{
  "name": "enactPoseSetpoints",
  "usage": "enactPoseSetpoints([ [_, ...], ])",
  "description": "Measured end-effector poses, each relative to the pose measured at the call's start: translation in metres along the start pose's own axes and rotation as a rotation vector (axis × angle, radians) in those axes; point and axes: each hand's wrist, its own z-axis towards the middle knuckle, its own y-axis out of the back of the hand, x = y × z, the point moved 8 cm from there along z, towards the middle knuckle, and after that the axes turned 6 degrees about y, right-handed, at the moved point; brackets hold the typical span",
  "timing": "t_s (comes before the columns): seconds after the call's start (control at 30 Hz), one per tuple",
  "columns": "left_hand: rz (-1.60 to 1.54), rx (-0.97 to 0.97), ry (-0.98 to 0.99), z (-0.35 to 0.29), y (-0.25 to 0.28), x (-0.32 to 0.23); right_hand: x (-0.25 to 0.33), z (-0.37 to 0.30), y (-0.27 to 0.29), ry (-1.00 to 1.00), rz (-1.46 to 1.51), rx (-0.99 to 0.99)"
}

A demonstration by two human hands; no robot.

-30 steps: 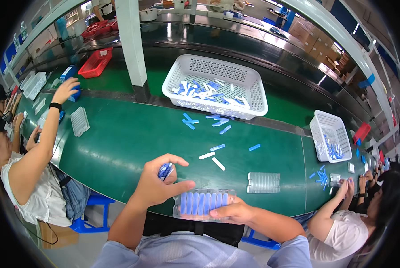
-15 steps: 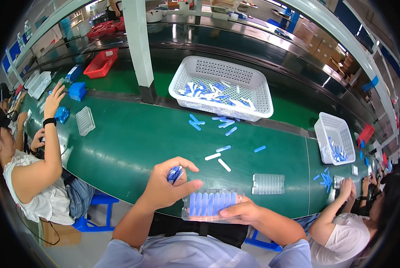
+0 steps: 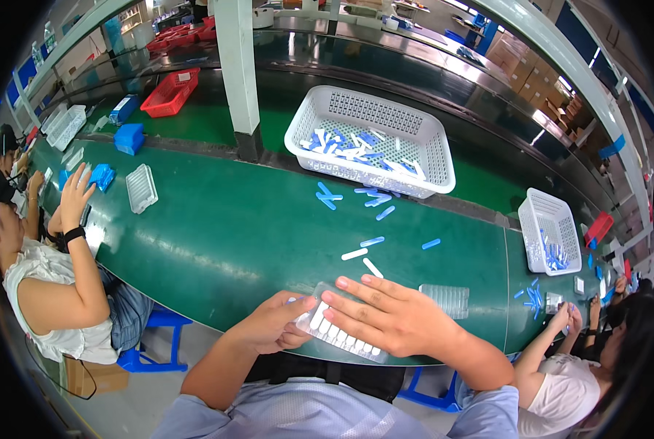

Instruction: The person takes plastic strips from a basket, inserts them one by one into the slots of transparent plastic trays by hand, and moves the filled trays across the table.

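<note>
Head view: tray (image 3: 333, 342) apparently turned, white strips (image 3: 333, 331) now showing, my left hand (image 3: 272, 322) pinching its end, right hand (image 3: 396, 322) straight-fingered across it.

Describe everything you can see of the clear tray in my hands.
The clear tray looks like thin, see-through plastic, oblong, with a row of white strips side by side in it. It is held at the near edge of the green table, slanting down to the right in the picture. Your left hand grips its left end; your right hand lies spread across it, hiding much of it.
</note>
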Motion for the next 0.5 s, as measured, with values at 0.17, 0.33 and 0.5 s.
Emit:
enactPoseSetpoints([
  [0.17, 0.184, -0.09, -0.176, -0.006, -0.008, -0.009, -0.007, 0.0, 0.004, -0.028, -0.019, 0.039],
  [0.33, -0.017, -0.278, -0.277, -0.009, 0.004, -0.009, -0.023, -0.007, 0.019, -0.236, 0.132, 0.02],
  [0.5, 0.012, -0.307, -0.376, -0.007, -0.004, -0.008, -0.007, -0.014, 0.012, -0.323, 0.36, -0.204],
])
